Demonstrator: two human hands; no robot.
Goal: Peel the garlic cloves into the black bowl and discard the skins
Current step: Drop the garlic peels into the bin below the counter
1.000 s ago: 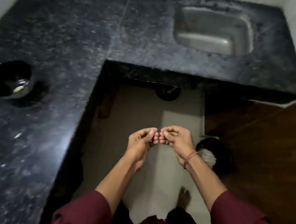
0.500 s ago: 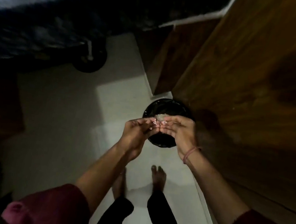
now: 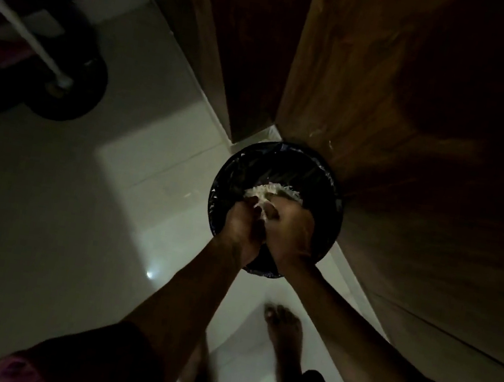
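Observation:
A round black bin lined with a shiny plastic bag stands on the floor against a wooden panel. A heap of pale garlic skins lies inside it. My left hand and my right hand are pressed together low over the bin's opening, fingers bunched. A pale scrap of garlic skin shows between the fingertips. The black bowl and the counter are out of view. The scene is dim.
A brown wooden cabinet panel fills the right side and touches the bin. White floor tiles spread to the left. A dark round base with a white pipe sits at the far left. My bare foot is just behind the bin.
My view has swung from the counter down to the floor bin. Both hands, still pinched together, have dropped from above the bin to just over the heap of skins.

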